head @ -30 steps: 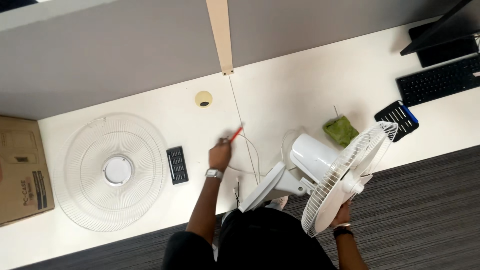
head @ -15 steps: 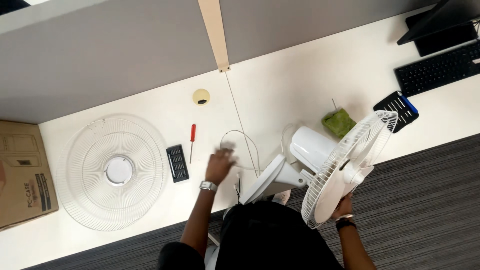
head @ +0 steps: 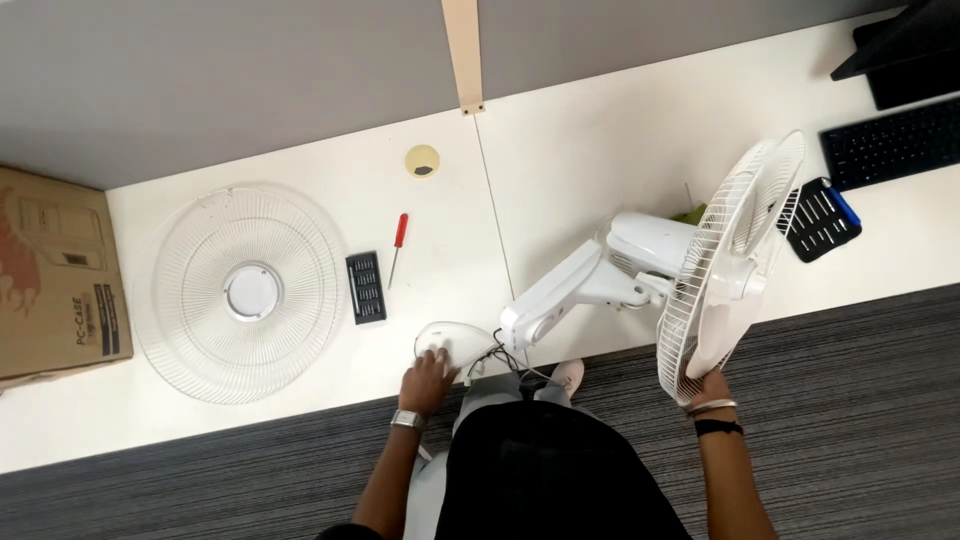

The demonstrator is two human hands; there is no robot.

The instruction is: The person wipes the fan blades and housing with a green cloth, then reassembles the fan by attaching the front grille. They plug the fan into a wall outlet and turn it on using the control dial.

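Observation:
A white fan (head: 640, 270) lies tilted on the white desk (head: 560, 170), its rear wire guard and blades (head: 730, 265) facing right. My right hand (head: 708, 388) grips the lower rim of that guard. My left hand (head: 428, 378) rests on the fan's round white base (head: 450, 345) at the desk's front edge, beside the cord. A red-handled screwdriver (head: 398, 246) lies loose on the desk, apart from both hands. The detached front wire guard (head: 250, 292) lies flat to the left.
A small black bit case (head: 365, 287) sits beside the screwdriver. A cardboard box (head: 55, 275) stands at far left. A black keyboard (head: 890, 140) and a black-and-blue tool case (head: 820, 218) lie at right. A round cable grommet (head: 422, 160) sits near the partition. Striped carpet lies below.
My left hand set the red screwdriver down on the desk, then drew back to the fan's base. The fan has swung so its body lies more across the desk.

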